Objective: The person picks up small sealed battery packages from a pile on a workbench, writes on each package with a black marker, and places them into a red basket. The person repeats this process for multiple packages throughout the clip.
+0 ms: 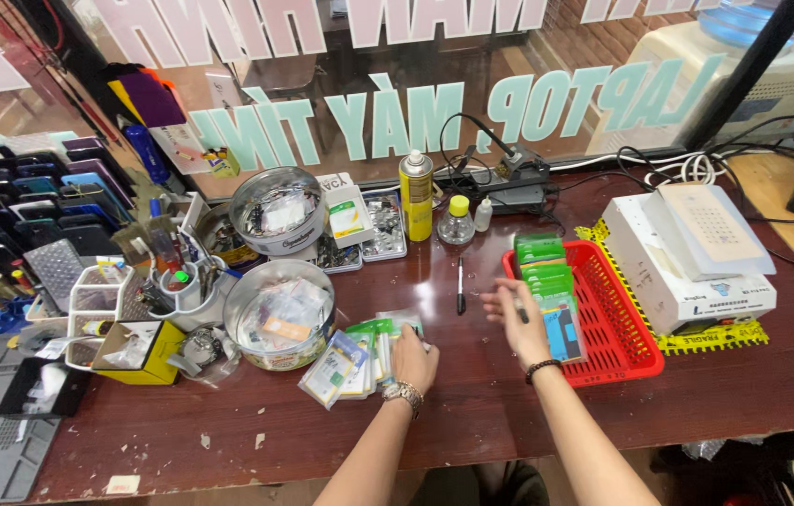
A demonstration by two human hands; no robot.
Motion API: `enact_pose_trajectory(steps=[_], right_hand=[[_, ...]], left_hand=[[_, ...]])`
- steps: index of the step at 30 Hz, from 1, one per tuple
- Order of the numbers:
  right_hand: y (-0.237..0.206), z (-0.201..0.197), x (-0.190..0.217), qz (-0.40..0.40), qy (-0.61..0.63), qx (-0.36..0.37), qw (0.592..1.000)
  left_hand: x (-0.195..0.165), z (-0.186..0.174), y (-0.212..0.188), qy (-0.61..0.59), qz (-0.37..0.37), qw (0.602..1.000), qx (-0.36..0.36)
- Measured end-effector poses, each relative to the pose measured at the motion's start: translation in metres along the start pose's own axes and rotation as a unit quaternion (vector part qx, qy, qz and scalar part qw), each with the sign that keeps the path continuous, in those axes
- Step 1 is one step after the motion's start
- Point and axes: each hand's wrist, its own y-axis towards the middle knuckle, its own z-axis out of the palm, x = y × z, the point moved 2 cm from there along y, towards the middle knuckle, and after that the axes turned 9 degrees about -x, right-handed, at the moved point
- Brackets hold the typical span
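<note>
Two hands worked: left hand (413, 359) pressed flat on fanned packets (359, 361); right hand (519, 314) apparently pinched a dark pen beside red basket (622, 328). Steady stack advisable.

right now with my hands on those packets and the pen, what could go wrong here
The left hand presses a loose fan of small packets beside the round tin; a nudge might scatter them or shove the tin. The right hand holds a dark pen close to the packets standing in the red basket, so a quick sweep could topple that row.
</note>
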Motion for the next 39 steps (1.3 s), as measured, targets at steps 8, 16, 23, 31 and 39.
enact_pose_trajectory(steps=[8, 16, 23, 31, 39], right_hand=[[-0.037, 0.052, -0.033, 0.091, -0.114, 0.126, 0.981], [0.003, -0.058, -0.004, -0.132, -0.288, -0.23, 0.92], [0.002, -0.105, -0.025, -0.063, -0.44, -0.184, 0.877], [0.005, -0.116, -0.023, -0.04, -0.434, -0.175, 0.883], [0.0, -0.129, -0.009, -0.078, -0.37, -0.192, 0.906]], left_hand=[[0.011, 0.018, -0.027, 0.144, 0.2, 0.964, 0.096], [0.01, 0.023, -0.031, 0.117, 0.14, 0.983, 0.025], [-0.005, 0.015, -0.017, 0.191, 0.124, 0.973, -0.034], [-0.014, -0.005, 0.019, -0.107, 0.008, 0.988, -0.115], [-0.038, 0.024, 0.023, -0.528, -0.15, 0.832, 0.075]])
